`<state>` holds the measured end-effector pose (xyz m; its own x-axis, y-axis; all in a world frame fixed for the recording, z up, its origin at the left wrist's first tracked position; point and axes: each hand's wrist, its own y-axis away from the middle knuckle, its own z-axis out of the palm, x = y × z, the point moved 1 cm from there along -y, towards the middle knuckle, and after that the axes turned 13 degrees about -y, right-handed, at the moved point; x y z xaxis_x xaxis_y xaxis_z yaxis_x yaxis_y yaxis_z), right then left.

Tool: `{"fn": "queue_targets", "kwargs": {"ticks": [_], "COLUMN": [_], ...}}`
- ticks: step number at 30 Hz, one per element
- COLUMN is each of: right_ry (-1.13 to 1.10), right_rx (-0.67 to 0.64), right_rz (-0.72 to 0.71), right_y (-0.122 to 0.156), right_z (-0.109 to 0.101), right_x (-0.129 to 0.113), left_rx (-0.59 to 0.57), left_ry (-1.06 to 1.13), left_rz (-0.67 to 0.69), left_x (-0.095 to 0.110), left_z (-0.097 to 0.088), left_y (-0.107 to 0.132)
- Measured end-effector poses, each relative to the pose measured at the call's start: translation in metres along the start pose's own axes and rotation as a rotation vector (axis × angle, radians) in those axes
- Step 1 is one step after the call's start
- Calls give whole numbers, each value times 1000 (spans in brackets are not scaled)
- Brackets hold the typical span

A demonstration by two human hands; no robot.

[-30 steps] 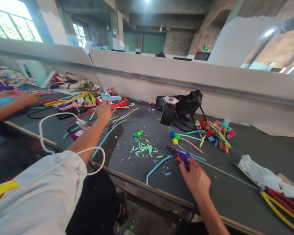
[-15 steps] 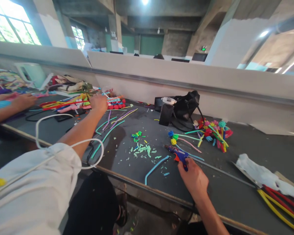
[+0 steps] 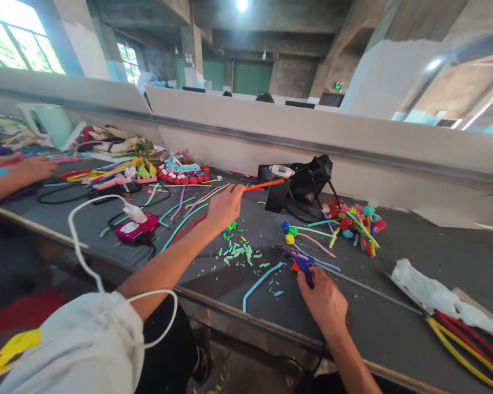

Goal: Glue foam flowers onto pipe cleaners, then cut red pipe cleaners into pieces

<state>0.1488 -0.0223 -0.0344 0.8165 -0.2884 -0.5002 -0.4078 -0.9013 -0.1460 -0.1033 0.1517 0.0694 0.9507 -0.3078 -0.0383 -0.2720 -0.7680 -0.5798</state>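
Standing by the long grey table (image 3: 414,257) here; it's covered in craft stuff, with a black bag (image 3: 312,178) at the back and a bunch of fuzzy flowers (image 3: 353,221) just right of it; a neighbour's hand (image 3: 30,167) is busy far off to the left.

The person's right hand (image 3: 322,300) is closed round the handle of a blue glue gun (image 3: 298,257) near the front edge; the gun seems to lie on the table, though from this angle I can't swear the nose touches; its length runs left to right, nose pointing left toward the green scraps (image 3: 240,250).

The left hand (image 3: 225,207) pinches one end of an orange stick (image 3: 263,185), up in the air over the middle of the table; the stick lies almost level, free end pointing right at the bag.

My read: stick picked, gun in hand, nothing joined yet; bringing the two together would need a firm pinch, since only the very end is held, and the gun turned so its nose meets the stick.
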Motion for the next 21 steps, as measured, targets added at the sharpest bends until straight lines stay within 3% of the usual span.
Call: {"fn": "queue_targets", "kwargs": {"ticks": [1, 3, 9, 21], "right_ry": [-1, -8, -27, -103], "right_rx": [-1, 0, 7, 168], "right_rz": [-2, -7, -29, -234], "right_y": [0, 1, 2, -1], "right_z": [0, 0, 3, 27], "right_x": [0, 0, 3, 32], "left_rx": [-89, -157, -306, -308], "left_ry": [5, -8, -53, 41], "left_rz": [-40, -102, -237, -56], "left_x": [3, -2, -45, -88], "left_z": [7, 22, 72, 175], "left_y": [-4, -18, -73, -184]}}
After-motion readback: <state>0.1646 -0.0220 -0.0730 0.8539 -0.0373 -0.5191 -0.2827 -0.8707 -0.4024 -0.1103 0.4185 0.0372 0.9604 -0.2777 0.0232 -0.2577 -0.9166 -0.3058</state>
